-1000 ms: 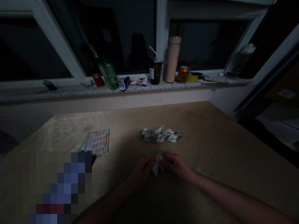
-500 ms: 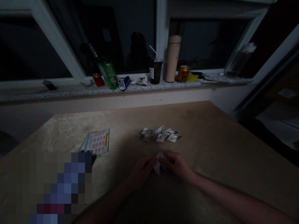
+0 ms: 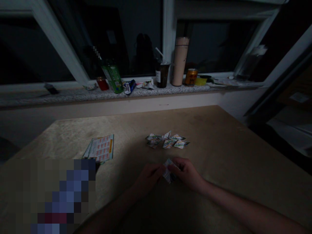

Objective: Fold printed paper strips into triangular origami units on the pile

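Observation:
Both of my hands meet over the near middle of a tan table (image 3: 219, 136) in dim light. My left hand (image 3: 147, 177) and my right hand (image 3: 186, 172) pinch a small folded piece of printed paper (image 3: 167, 172) between their fingertips. Just beyond them lies a cluster of several similar folded paper pieces (image 3: 167, 140). A flat sheet of printed paper (image 3: 100, 149) with red and orange marks rests on the table to the left.
A stone window sill (image 3: 73, 95) behind the table carries a green carton (image 3: 112, 78), a red cup (image 3: 102, 83), a dark drink cup with a straw (image 3: 162, 73), a tall beige tumbler (image 3: 180, 60), an orange can (image 3: 191, 76) and wrappers. A pixelated patch covers the lower left.
The folded piece between my fingers has turned slightly and shifted a little to the right with my hands. Everything else on the table stays put.

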`<state>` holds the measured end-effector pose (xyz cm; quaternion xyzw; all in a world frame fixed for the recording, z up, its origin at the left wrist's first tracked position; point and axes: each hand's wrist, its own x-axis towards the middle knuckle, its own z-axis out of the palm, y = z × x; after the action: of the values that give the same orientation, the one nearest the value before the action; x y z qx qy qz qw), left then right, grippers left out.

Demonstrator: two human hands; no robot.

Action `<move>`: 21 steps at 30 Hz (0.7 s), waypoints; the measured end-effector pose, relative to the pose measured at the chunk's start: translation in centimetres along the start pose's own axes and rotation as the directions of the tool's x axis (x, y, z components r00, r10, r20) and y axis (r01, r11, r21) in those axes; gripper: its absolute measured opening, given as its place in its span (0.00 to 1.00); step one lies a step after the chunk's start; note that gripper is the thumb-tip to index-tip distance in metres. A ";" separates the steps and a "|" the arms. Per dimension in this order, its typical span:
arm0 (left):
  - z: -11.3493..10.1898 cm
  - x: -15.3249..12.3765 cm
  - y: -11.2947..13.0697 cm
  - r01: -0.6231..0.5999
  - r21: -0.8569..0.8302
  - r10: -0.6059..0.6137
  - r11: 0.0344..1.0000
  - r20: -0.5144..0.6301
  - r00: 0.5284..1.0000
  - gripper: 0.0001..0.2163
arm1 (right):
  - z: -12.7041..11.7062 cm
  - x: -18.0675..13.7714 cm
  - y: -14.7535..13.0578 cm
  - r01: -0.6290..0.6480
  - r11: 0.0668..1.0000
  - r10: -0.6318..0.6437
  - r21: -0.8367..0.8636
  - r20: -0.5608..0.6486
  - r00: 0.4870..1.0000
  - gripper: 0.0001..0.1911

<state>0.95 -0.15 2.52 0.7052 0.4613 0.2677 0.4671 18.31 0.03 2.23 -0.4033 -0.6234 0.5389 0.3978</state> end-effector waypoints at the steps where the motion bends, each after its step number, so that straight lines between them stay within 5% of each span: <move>1: 0.0 0.0 -0.1 -0.002 -0.003 0.003 1.000 0.004 1.000 0.19 | 0.0 0.0 0.1 -0.005 1.000 0.005 0.003 -0.008 1.000 0.21; 21: 0.1 -0.1 -0.2 0.030 0.040 -0.027 0.999 -0.072 0.997 0.19 | -0.2 0.3 0.6 -0.069 0.984 0.042 0.166 0.160 0.986 0.22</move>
<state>0.88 -0.28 2.36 0.6981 0.4931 0.2766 0.4393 18.42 0.46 1.68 -0.3414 -0.5926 0.6314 0.3657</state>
